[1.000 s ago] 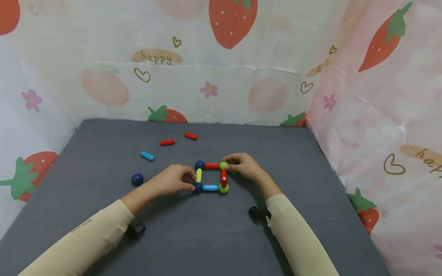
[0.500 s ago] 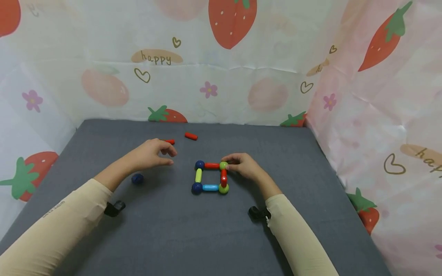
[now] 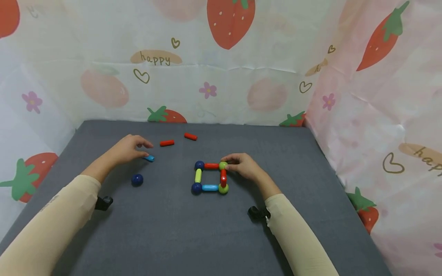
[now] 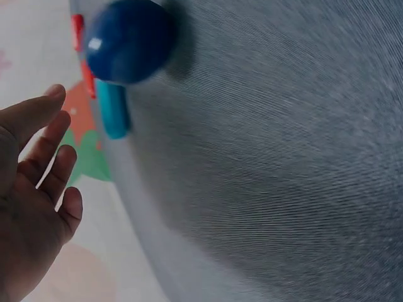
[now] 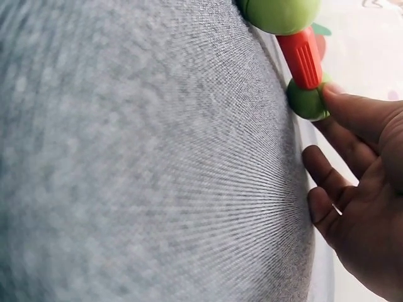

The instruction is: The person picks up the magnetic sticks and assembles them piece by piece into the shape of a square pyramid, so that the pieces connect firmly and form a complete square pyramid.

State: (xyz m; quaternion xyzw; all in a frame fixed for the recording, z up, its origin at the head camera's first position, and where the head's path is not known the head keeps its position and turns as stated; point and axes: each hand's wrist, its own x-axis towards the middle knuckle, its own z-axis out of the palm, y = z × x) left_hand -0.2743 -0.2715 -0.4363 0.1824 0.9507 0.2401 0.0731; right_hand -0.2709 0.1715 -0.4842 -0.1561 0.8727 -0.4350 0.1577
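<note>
In the head view, a square of magnetic-looking rods and balls lies on the grey cloth: a yellow-green rod [image 3: 198,176], a red rod [image 3: 211,166], another red rod [image 3: 223,176] and a light blue rod [image 3: 210,188] join two dark blue balls [image 3: 197,188] and two green balls. My right hand [image 3: 244,166] pinches the far green ball [image 5: 308,102] between thumb and index finger. Over a loose light blue rod [image 3: 149,158], partly hidden, hovers my left hand [image 3: 127,149]; its fingers are loosely bent and apart from the rod in the left wrist view.
A loose dark blue ball [image 3: 137,179] lies nearer than the left hand. Two loose red rods, one [image 3: 167,143] left of the other [image 3: 190,136], rest toward the back. A printed fabric wall [image 3: 228,96] rises behind the table.
My left hand has left the near-left dark blue ball of the square and moved left and back to the loose light blue rod. The right hand stays on the green ball.
</note>
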